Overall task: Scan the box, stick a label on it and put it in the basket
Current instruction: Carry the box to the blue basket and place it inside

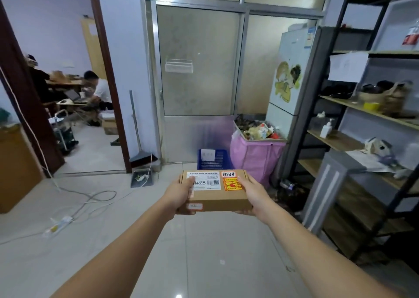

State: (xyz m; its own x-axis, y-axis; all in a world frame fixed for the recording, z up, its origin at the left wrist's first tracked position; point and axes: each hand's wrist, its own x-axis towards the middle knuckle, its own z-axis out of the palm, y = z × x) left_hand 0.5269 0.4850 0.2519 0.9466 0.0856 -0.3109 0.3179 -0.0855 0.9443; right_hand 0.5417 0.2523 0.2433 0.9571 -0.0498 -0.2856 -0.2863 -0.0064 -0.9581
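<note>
Both hands, left hand [181, 192] and right hand [255, 194], clasp the flat brown cardboard box [216, 194] by its ends, labels already on top. Judged step: placement. Next, carry it forward and lower it into the blue plastic basket [214, 159] just beyond the grip.

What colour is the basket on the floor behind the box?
Blue, with a white paper on its front; the basket shows in the head view.

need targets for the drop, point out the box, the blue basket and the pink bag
box [217, 199]: head view, bare front side
blue basket [221, 160]: head view, front wall
pink bag [256, 157]: head view, front face
</note>
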